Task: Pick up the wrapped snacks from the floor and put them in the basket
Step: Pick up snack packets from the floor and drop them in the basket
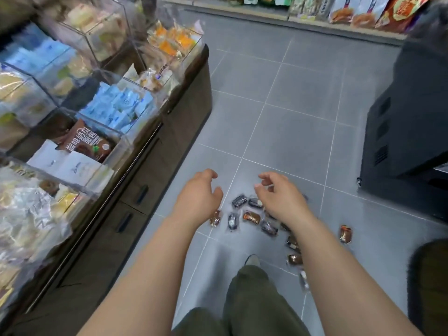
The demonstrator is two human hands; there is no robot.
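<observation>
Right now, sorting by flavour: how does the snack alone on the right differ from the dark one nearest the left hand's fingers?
The lone snack has an orange-brown wrapper; the dark snack has a blackish one. The lone snack lies apart; the dark snack sits among others. Both lie wrapped on the floor.

A brown packet [86, 141] in a clear bin [122, 138] is showing large white Chinese characters, too blurred to read surely. Print on the blue packets [121, 103] is coming out illegible.

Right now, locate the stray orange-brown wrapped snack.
Head view, lower right: the orange-brown wrapped snack lies alone on grey floor tiles, right of the right forearm.
</observation>
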